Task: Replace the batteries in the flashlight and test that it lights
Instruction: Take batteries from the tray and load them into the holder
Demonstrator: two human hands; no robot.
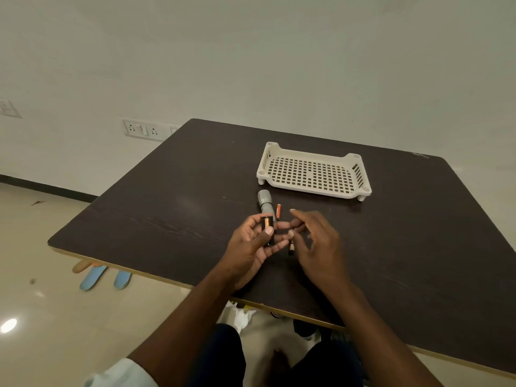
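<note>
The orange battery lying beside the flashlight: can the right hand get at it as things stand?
Probably yes. The orange battery lies bare on the table just beyond the right hand, whose fingers are loose and hold nothing. Only the flashlight sits alongside it.

The room is dimly and evenly lit, with a greenish-grey cast on the wall (251, 51). A bright glare spot sits on the glossy floor (9, 325) at lower left. The dark surface (167, 208) shows a faint sheen. Wide-angle distortion bends its edges, and the right hand (315, 244) is slightly motion-blurred.
</note>
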